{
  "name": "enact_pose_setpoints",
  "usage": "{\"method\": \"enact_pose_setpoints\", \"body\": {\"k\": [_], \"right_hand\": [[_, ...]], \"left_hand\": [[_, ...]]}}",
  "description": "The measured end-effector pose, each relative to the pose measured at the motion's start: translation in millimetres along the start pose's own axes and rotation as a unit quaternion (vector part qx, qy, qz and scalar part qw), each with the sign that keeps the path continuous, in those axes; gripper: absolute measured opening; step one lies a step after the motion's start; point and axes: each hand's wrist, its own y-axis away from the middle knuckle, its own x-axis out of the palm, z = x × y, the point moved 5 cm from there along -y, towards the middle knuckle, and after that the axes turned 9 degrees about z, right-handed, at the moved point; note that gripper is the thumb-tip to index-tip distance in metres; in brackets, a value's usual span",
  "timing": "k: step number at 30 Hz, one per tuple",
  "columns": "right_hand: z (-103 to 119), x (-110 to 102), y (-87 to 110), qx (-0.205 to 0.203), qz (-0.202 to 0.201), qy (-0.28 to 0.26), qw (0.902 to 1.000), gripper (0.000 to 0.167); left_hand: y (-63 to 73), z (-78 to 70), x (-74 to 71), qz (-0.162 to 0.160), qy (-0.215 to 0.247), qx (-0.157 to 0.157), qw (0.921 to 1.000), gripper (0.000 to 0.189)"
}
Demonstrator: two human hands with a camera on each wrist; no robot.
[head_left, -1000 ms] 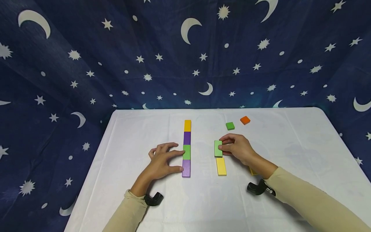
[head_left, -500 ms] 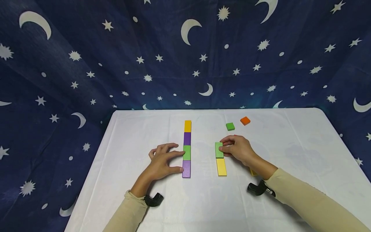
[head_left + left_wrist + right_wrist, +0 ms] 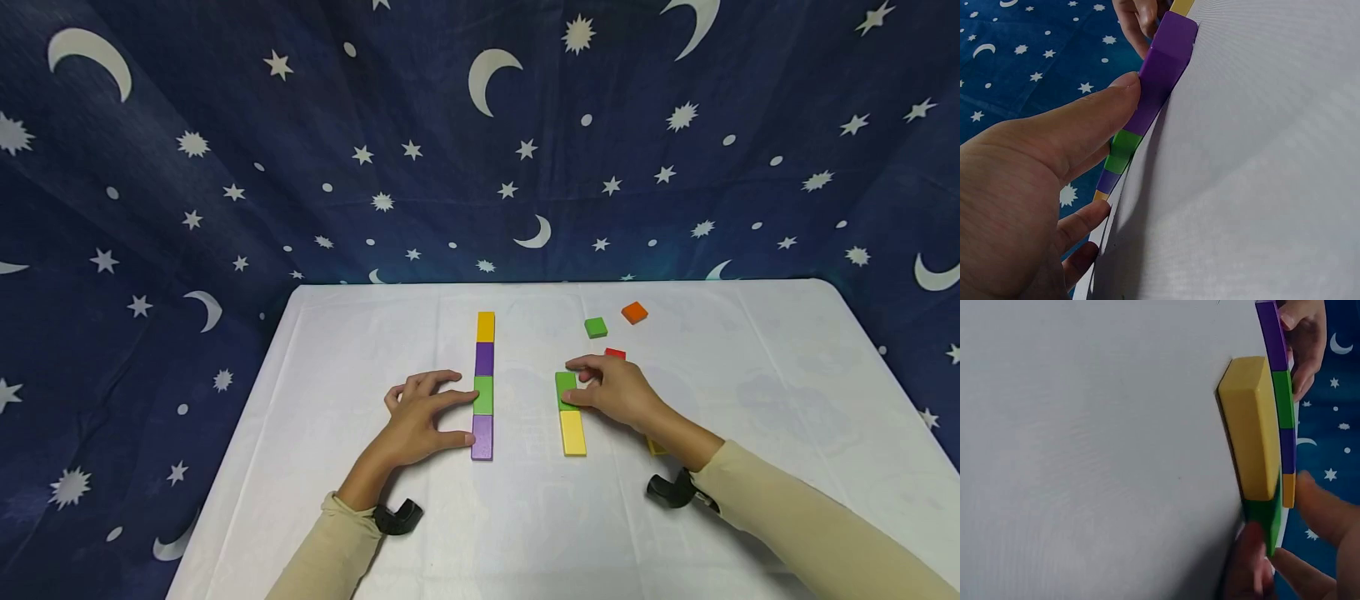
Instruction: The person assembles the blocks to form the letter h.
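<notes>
On the left, a column of blocks lies end to end: orange block (image 3: 486,327), dark purple block (image 3: 484,358), green block (image 3: 483,395) and light purple block (image 3: 482,437). The left hand (image 3: 412,425) rests beside it, its index fingertip touching the green block and its thumb touching the light purple one. Right of the column, a second green block (image 3: 566,385) abuts the far end of a yellow block (image 3: 573,433). The right hand (image 3: 618,390) is over that green block's right side, fingers extended and thumb spread apart, the thumb partly covering the block in the head view.
A small green tile (image 3: 596,327) and an orange tile (image 3: 634,312) lie farther back. A red block (image 3: 615,353) shows partly behind the right hand, and another yellow block (image 3: 656,447) lies mostly under the right wrist. White cloth (image 3: 480,533) covers the table.
The right hand brought the green block toward the yellow one until they met, then loosened its pinch, index finger straightening. More of the red block shows. The left hand stayed still.
</notes>
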Motion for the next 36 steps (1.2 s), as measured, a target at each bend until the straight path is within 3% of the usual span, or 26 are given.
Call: {"method": "enact_pose_setpoints", "body": {"k": [3, 7, 20, 36], "right_hand": [[4, 1, 5.2, -0.040, 0.004, 0.064, 0.9971, 0.062], [5, 2, 9.8, -0.065, 0.011, 0.079, 0.9947, 0.063], [3, 3, 9.6, -0.046, 0.016, 0.066, 0.9966, 0.060], [3, 2, 11.8, -0.056, 0.026, 0.063, 0.9961, 0.061]], "left_hand": [[0.2, 0.1, 0.5, 0.001, 0.002, 0.001, 1.0000, 0.063], [0.3, 0.7, 1.1, 0.000, 0.002, 0.001, 1.0000, 0.063], [0.6, 0.6, 0.4, -0.003, 0.002, 0.004, 1.0000, 0.063], [0.1, 0.2, 0.5, -0.003, 0.002, 0.001, 1.0000, 0.063]]}}
